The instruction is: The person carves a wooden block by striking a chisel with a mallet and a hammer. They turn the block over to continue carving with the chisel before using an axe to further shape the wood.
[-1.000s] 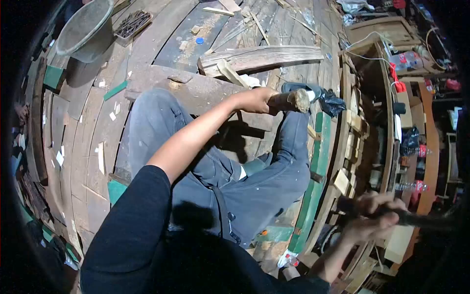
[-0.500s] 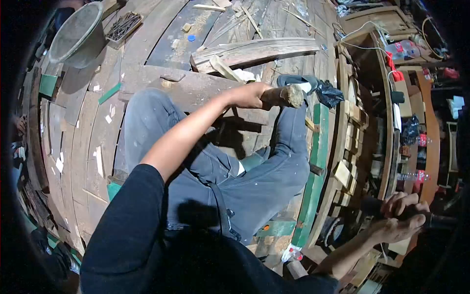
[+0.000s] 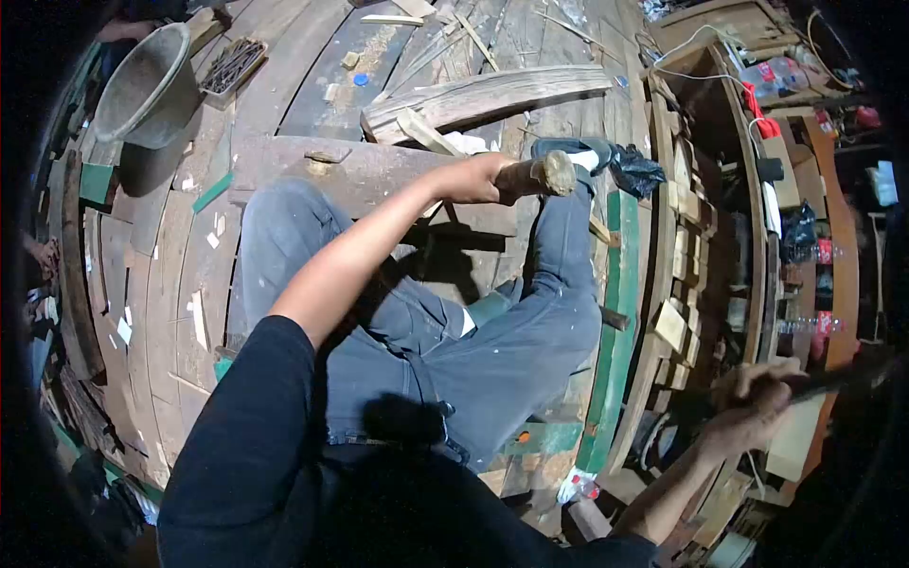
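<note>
My left hand (image 3: 478, 180) is wrapped round a short, thick piece of wood (image 3: 544, 175), held up in front of my bent legs. Its rough, pale, rounded end points right. Out to the right, my right hand (image 3: 757, 417) is closed round a long dark tool (image 3: 833, 381) that runs off into the shadowed edge; its kind is too dark and blurred to make out. Beneath my left forearm lies a broad brown plank (image 3: 284, 163), with a small dark scrap (image 3: 327, 157) on it.
A weathered beam (image 3: 502, 99) lies ahead among offcuts. A grey bucket (image 3: 142, 87) and a box of rusty nails (image 3: 232, 68) stand far left. Another person's hand (image 3: 43, 254) shows at the left edge. A green wooden rail (image 3: 606, 379) and stacked wood blocks (image 3: 670, 327) line the right.
My right hand has moved a little left and up, and the dark tool now slants upward to the right. My left hand with the wood has shifted slightly left.
</note>
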A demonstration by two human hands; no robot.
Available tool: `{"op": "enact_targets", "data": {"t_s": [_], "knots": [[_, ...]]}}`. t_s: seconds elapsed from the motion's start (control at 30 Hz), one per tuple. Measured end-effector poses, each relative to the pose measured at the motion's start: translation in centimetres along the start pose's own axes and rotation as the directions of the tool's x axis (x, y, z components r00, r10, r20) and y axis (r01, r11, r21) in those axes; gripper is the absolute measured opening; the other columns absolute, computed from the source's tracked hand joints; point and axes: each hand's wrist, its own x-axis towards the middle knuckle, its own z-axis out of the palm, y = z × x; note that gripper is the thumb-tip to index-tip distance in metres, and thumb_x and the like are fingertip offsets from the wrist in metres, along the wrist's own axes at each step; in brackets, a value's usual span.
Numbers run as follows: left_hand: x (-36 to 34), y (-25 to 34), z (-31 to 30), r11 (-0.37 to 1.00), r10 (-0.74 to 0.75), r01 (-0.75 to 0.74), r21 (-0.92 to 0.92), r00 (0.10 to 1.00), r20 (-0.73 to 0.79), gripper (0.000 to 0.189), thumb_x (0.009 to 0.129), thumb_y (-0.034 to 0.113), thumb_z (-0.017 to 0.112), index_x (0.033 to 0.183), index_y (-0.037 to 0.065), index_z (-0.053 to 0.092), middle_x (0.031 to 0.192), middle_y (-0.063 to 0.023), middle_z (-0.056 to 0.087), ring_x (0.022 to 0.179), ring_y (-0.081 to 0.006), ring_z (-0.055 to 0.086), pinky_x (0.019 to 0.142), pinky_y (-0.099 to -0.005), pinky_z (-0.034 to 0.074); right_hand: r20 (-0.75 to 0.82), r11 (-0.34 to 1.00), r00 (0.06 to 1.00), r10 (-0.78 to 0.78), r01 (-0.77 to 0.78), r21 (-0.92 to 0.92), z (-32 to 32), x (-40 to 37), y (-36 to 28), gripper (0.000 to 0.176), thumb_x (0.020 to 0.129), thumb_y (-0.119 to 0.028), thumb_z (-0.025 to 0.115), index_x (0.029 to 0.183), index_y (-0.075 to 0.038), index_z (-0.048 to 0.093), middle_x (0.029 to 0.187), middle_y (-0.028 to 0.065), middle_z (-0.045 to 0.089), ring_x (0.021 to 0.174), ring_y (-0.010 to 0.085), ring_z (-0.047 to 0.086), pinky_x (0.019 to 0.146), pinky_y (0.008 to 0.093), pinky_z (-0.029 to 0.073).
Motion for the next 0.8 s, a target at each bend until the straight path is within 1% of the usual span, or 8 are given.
{"op": "enact_targets", "data": {"t_s": [0.1,0.23,0.33,0.47,0.57,0.6,0.73,0.8], "knots": [[0.2,-1.0,0.2,0.999,0.038,-0.038,-0.012,0.999,-0.019,0.021,0.077,0.002,0.068,0.091,0.000,0.053,0.077,0.0020,0.052,0.076,-0.0096,0.047,0.069,-0.0274,0.043,-0.211,0.889,0.881,-0.423,0.359,-0.285,2.6,1.3,-2.3,0.038,0.100,-0.046,0.044,0.091,-0.008,0.045,0.055,-0.0016,0.037,0.040,0.0080,0.035,0.035,0.0207,0.029],[-0.3,0.6,0.1,0.996,0.068,-0.071,-0.045,0.996,-0.062,0.019,0.077,0.002,0.068,0.090,0.000,0.054,0.077,0.0029,0.052,0.076,-0.0087,0.048,0.069,-0.0264,0.044,-0.286,0.981,0.938,0.194,-0.180,0.073,6.5,-4.3,5.2,0.038,0.097,-0.044,0.052,0.098,-0.006,0.052,0.067,0.0070,0.049,0.061,0.0214,0.053,0.059,0.0373,0.049],[-0.4,-0.8,0.8,0.996,-0.078,0.080,-0.044,0.996,0.035,0.023,0.077,0.002,0.067,0.096,0.000,0.055,0.083,0.0025,0.055,0.081,-0.0090,0.049,0.073,-0.0261,0.044,0.138,0.668,0.896,0.422,-0.204,-0.716,10.5,-5.1,9.8,0.027,0.098,-0.019,0.054,0.109,0.005,0.055,0.074,0.0225,0.055,0.062,0.0360,0.052,0.059,0.0388,0.044],[0.1,-0.8,0.5,0.998,-0.054,0.054,-0.007,0.998,0.014,0.031,0.077,0.002,0.066,0.106,0.000,0.054,0.088,0.0006,0.058,0.085,-0.0094,0.050,0.079,-0.0264,0.045,0.110,0.690,0.939,0.326,-0.157,-0.706,6.0,-3.0,4.3,0.026,0.098,-0.021,0.054,0.109,0.003,0.057,0.071,0.0144,0.057,0.059,0.0236,0.055,0.056,0.0364,0.043],[0.0,0.1,0.3,1.000,-0.026,0.026,-0.002,1.000,-0.012,0.024,0.077,0.001,0.066,0.098,0.001,0.054,0.084,0.0005,0.056,0.082,-0.0101,0.049,0.077,-0.0278,0.045,-0.473,0.980,0.878,0.076,-0.154,-0.127,4.1,0.3,-1.3,0.035,0.100,-0.039,0.045,0.110,-0.006,0.051,0.066,0.0060,0.053,0.049,0.0145,0.047,0.042,0.0278,0.041],[0.2,-0.9,0.4,1.000,-0.020,0.020,-0.007,1.000,0.008,0.024,0.077,0.000,0.066,0.097,0.000,0.054,0.083,0.0004,0.056,0.082,-0.0105,0.049,0.077,-0.0281,0.045,-0.064,0.992,0.992,-0.106,0.101,-0.076,1.5,1.3,-3.0,0.036,0.100,-0.045,0.042,0.103,-0.009,0.046,0.060,0.0038,0.044,0.044,0.0112,0.040,0.037,0.0243,0.034],[0.1,0.1,0.2,0.997,0.019,-0.020,-0.080,1.000,-0.017,0.029,0.074,-0.002,0.066,0.101,-0.001,0.055,0.087,0.0003,0.056,0.087,-0.0099,0.049,0.080,-0.0281,0.044,-0.326,0.871,0.811,-0.486,0.419,-0.257,5.9,2.7,-3.7,0.040,0.099,-0.049,0.046,0.101,-0.009,0.045,0.057,-0.0009,0.036,0.041,0.0094,0.036,0.035,0.0220,0.029],[0.1,-0.1,0.2,0.994,0.025,-0.028,-0.105,0.999,-0.038,0.033,0.074,-0.002,0.066,0.105,-0.002,0.056,0.091,-0.0001,0.058,0.088,-0.0103,0.049,0.081,-0.0282,0.045,-0.276,0.970,0.934,-0.226,0.241,0.019,6.6,-0.5,1.8,0.040,0.098,-0.047,0.050,0.099,-0.007,0.049,0.057,0.0015,0.040,0.043,0.0118,0.041,0.038,0.0262,0.036]]}}
